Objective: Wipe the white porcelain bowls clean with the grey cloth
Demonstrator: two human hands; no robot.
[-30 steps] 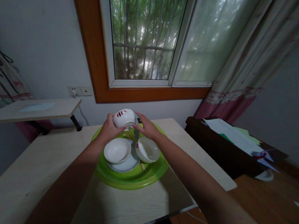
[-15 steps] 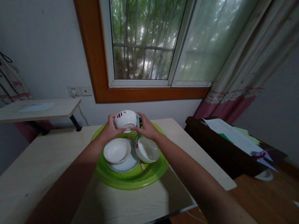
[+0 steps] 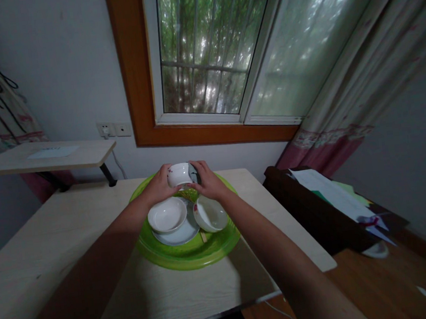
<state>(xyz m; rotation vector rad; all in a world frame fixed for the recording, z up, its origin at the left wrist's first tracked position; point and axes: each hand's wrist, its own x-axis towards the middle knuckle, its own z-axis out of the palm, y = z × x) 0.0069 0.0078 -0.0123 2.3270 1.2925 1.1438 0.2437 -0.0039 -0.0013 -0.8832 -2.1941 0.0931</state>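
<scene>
Above the far part of a round green tray (image 3: 189,261) is a white bowl (image 3: 178,174) with small printed marks, raised between my two hands. My left hand (image 3: 160,185) is closed round the bowl's left side, thumb underneath. My right hand (image 3: 208,181) is closed at its right side, with a grey cloth-like piece (image 3: 193,173) pressed between the fingers and the bowl. Nearer me on the tray, a shallow white bowl (image 3: 167,215) rests on a white plate (image 3: 181,235). Beside it, another white bowl (image 3: 211,214) leans to one side.
The tray stands on a pale wooden table (image 3: 189,294). At the left is a raised shelf (image 3: 3,162) on black legs with a paper on it. Ahead are wall sockets (image 3: 113,130) and a barred window (image 3: 205,48). Papers (image 3: 334,192) lie on a dark box-like piece at the right.
The held bowl has turned between my hands and come slightly lower and to the right. The grey cloth-like piece now lies against its right side. The dishes on the tray have not moved.
</scene>
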